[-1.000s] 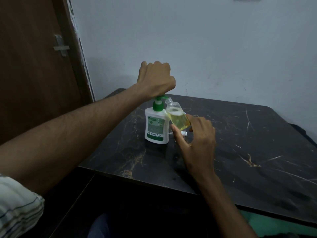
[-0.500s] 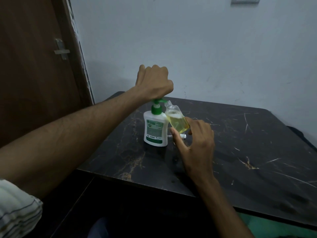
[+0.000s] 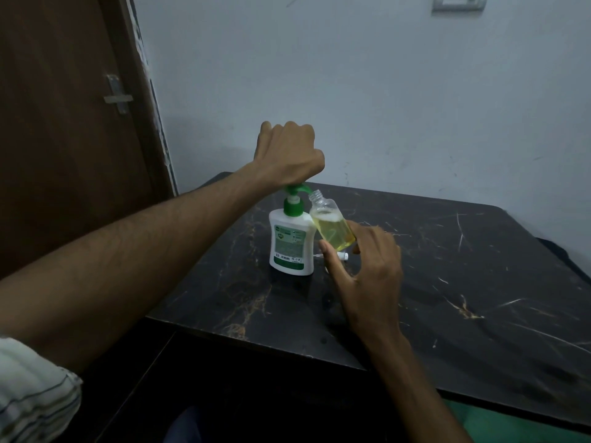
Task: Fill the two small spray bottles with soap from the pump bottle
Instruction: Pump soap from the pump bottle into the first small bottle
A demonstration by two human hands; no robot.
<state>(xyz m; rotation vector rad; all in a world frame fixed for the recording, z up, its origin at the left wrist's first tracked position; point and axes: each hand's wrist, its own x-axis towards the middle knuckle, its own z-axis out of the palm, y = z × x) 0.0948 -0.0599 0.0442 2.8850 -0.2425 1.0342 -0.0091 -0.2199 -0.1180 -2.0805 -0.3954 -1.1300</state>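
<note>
A white pump bottle [image 3: 290, 244] with a green pump head [image 3: 295, 193] stands on the black marble table [image 3: 447, 282]. My left hand [image 3: 289, 155] rests as a fist on top of the pump head. My right hand [image 3: 367, 266] holds a small clear spray bottle [image 3: 331, 223], uncapped and tilted, its open neck just under the green spout. Yellow soap fills more than half of it. A small white spray cap [image 3: 342, 256] lies on the table behind my right thumb. No second spray bottle is in view.
A brown door [image 3: 64, 123] with a metal latch stands at the left. A pale wall runs behind the table, with a switch plate [image 3: 459, 2] high on the right. The table's near edge crosses the lower frame.
My left fist has lifted slightly and the pump head has risen with it, now showing more of its neck. The camera view has tilted a little upward.
</note>
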